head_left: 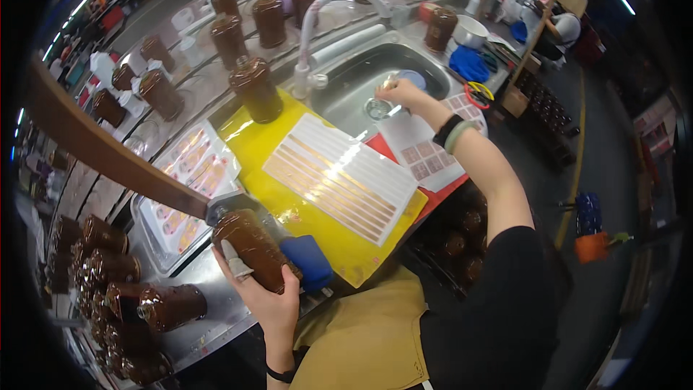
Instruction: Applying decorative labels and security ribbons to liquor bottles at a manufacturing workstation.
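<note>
"How is the left hand [268, 302] set?"

"Half closed around a brown glass bottle [253, 245], which is tilted, near and left of the yellow board [242, 126]. A blue block [307, 262] is just right of the bottle."

"And the right hand [401, 94]?"

"Over the sink [346, 105] at far right, fingers bunched. I can't tell whether they pinch anything."

"Which step is this?"

"Likely preparation: the left steadies the bottle while the right attends to something at the sink. The gold-striped label sheet [343, 177] lies on the board between the hands, touched by neither."

"What does the next move call for?"

"I'd say a firm left grip so the glass can't roll, and a right hand brought back without dripping on the sheet."
</note>
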Action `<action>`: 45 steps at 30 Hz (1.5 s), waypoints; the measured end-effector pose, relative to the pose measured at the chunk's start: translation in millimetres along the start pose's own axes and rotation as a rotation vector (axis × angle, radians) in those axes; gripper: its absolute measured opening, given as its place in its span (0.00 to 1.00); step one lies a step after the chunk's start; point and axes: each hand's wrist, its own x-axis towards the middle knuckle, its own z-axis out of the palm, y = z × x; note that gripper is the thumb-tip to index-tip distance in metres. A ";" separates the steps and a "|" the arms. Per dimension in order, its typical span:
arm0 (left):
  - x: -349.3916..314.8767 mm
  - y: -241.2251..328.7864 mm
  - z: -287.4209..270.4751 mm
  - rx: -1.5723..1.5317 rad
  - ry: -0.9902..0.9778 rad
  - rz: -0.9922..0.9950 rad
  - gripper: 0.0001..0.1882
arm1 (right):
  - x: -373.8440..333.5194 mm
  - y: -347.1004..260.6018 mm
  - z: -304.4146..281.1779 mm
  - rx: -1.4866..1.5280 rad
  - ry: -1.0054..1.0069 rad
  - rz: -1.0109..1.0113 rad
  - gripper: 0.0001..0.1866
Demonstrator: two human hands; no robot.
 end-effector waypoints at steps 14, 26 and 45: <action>1.5 1.2 -9.5 -0.012 0.052 0.056 0.50 | 73.3 5.8 75.7 -1.514 -0.247 -0.754 0.12; 1.4 -2.3 -10.8 0.020 -0.007 0.005 0.52 | 11.9 -73.6 73.5 -0.592 -0.129 -0.544 0.11; -7.2 -35.6 -24.9 -0.436 -0.054 -0.115 0.57 | -217.4 -169.9 152.8 0.023 -0.397 -0.710 0.19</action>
